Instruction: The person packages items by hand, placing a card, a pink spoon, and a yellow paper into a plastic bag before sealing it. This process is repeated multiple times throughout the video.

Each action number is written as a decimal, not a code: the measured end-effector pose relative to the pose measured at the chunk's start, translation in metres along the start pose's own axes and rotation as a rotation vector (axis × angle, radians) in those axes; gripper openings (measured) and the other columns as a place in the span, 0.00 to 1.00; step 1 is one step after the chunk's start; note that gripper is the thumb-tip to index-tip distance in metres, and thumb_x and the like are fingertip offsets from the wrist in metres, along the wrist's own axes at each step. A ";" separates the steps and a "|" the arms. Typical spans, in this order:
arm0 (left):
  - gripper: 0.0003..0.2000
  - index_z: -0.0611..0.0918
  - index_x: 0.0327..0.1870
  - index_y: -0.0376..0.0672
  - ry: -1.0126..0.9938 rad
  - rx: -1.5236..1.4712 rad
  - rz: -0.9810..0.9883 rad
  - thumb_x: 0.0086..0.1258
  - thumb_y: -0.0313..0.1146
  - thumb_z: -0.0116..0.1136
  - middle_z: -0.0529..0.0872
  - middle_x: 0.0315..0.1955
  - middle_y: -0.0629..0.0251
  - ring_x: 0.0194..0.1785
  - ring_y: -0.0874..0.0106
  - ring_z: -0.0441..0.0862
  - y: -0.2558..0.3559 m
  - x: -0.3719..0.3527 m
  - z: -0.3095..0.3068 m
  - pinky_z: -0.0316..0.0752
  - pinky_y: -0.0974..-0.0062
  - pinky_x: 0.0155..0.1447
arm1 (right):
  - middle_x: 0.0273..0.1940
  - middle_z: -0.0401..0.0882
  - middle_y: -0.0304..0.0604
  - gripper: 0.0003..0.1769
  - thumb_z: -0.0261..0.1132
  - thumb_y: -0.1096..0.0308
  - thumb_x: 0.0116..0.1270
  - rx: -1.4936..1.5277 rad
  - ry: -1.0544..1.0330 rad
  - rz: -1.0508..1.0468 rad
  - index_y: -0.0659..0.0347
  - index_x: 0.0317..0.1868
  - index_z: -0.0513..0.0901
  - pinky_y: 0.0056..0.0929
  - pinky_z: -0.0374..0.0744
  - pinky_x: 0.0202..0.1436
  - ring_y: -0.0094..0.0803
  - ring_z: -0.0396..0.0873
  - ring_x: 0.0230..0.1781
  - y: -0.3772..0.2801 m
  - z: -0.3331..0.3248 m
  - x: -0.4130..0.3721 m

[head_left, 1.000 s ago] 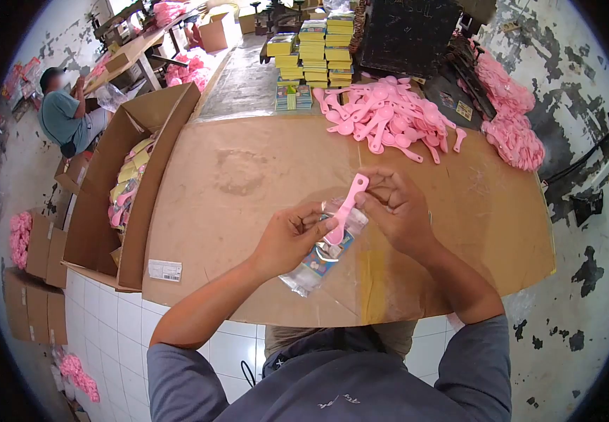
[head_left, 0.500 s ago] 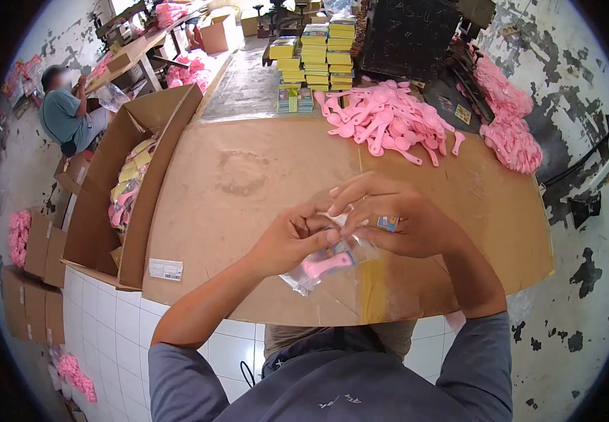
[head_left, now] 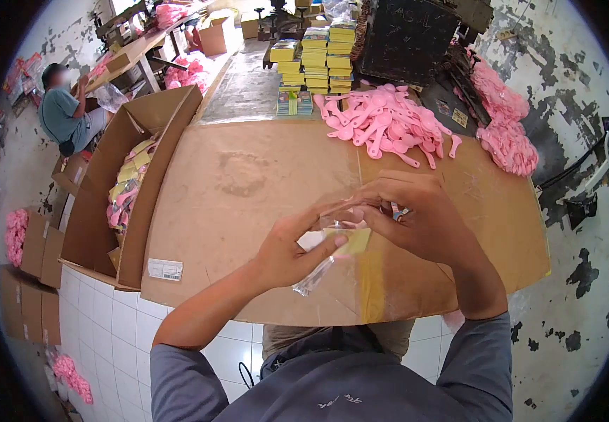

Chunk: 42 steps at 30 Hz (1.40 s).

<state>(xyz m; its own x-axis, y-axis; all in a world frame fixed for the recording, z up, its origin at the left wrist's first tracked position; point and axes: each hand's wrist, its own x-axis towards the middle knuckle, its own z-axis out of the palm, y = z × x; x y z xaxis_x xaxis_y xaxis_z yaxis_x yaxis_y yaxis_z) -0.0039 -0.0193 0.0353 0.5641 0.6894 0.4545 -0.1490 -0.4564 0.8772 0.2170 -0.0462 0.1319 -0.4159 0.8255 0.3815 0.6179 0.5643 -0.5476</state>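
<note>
A clear plastic bag (head_left: 311, 280) is held over the cardboard-covered table, crinkled and catching the light. My left hand (head_left: 287, 250) grips it from the left, thumb on top. At the bag shows a pale yellow card (head_left: 358, 243), with a thin pink edge under it; the rest of the contents is hidden. My right hand (head_left: 417, 214) closes its thumb and fingers on the bag's upper right edge. A small colourful printed piece shows partly beneath the right fingers. Beyond my hands lies a heap of pink plastic scoops (head_left: 381, 123).
Left of the table stands a long open carton (head_left: 93, 225) holding bagged pink and yellow items. Stacks of yellow cards (head_left: 315, 60) rise at the back. Bundled pink scoops (head_left: 508, 148) sit at the far right. A seated person (head_left: 65, 116) works at another table.
The bag has been turned: the pink scoop visible in it before is now mostly hidden and a yellow card face shows. My hands remain close together at the bag.
</note>
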 end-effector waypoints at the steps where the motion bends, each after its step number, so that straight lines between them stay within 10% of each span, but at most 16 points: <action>1: 0.20 0.77 0.69 0.36 0.024 -0.039 -0.005 0.79 0.26 0.59 0.91 0.54 0.58 0.55 0.70 0.89 -0.002 0.000 0.000 0.80 0.71 0.62 | 0.33 0.87 0.41 0.09 0.73 0.77 0.63 0.037 -0.009 0.040 0.63 0.44 0.90 0.28 0.78 0.34 0.32 0.83 0.31 -0.002 0.000 0.000; 13: 0.17 0.77 0.68 0.31 0.090 0.002 -0.233 0.81 0.25 0.57 0.92 0.38 0.61 0.42 0.80 0.87 -0.007 -0.005 -0.006 0.82 0.80 0.50 | 0.49 0.81 0.42 0.14 0.71 0.68 0.59 -0.567 0.271 -0.422 0.59 0.45 0.85 0.40 0.74 0.60 0.39 0.79 0.56 0.013 0.036 0.004; 23: 0.23 0.75 0.71 0.32 -0.006 0.344 -0.171 0.76 0.24 0.63 0.93 0.37 0.58 0.39 0.78 0.89 -0.001 -0.004 -0.001 0.85 0.75 0.46 | 0.40 0.77 0.41 0.11 0.67 0.66 0.59 -0.665 0.217 -0.360 0.60 0.41 0.81 0.37 0.72 0.55 0.37 0.77 0.46 0.026 0.047 0.011; 25: 0.23 0.75 0.71 0.33 -0.078 0.351 -0.189 0.77 0.25 0.62 0.93 0.39 0.57 0.42 0.77 0.89 0.001 -0.002 -0.007 0.85 0.75 0.49 | 0.39 0.77 0.40 0.11 0.68 0.70 0.60 -0.604 0.312 -0.243 0.60 0.43 0.80 0.36 0.72 0.52 0.35 0.78 0.43 0.036 0.035 0.014; 31: 0.21 0.75 0.72 0.34 0.046 -0.122 -0.300 0.81 0.26 0.58 0.93 0.46 0.57 0.49 0.78 0.88 -0.010 0.000 -0.012 0.82 0.76 0.55 | 0.32 0.77 0.36 0.08 0.62 0.65 0.78 0.930 -0.099 0.361 0.62 0.46 0.78 0.25 0.78 0.36 0.23 0.79 0.32 0.106 -0.081 -0.062; 36: 0.21 0.74 0.72 0.33 0.055 -0.139 -0.311 0.81 0.25 0.58 0.93 0.46 0.55 0.49 0.77 0.88 -0.007 0.001 -0.008 0.82 0.76 0.56 | 0.41 0.84 0.42 0.12 0.58 0.76 0.76 0.646 0.425 0.596 0.63 0.56 0.78 0.35 0.82 0.53 0.33 0.84 0.44 0.213 -0.141 -0.118; 39: 0.21 0.74 0.71 0.33 0.088 -0.182 -0.304 0.80 0.25 0.58 0.93 0.46 0.54 0.49 0.76 0.88 -0.009 0.002 -0.007 0.83 0.76 0.56 | 0.53 0.84 0.49 0.18 0.60 0.78 0.71 -1.238 0.417 0.300 0.63 0.61 0.78 0.45 0.75 0.67 0.45 0.81 0.58 0.267 -0.128 -0.171; 42: 0.20 0.74 0.70 0.32 0.119 -0.167 -0.309 0.81 0.25 0.58 0.92 0.47 0.55 0.49 0.78 0.88 -0.016 0.003 -0.007 0.82 0.78 0.54 | 0.56 0.82 0.52 0.24 0.63 0.80 0.68 -1.248 0.485 0.398 0.62 0.65 0.78 0.44 0.73 0.69 0.49 0.78 0.63 0.209 -0.117 -0.140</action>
<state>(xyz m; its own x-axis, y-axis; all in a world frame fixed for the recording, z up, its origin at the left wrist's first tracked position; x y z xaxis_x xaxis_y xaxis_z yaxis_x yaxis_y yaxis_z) -0.0058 -0.0056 0.0236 0.5063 0.8454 0.1700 -0.1219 -0.1250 0.9846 0.4824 -0.0451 0.0506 0.0373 0.6972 0.7159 0.9243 -0.2964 0.2404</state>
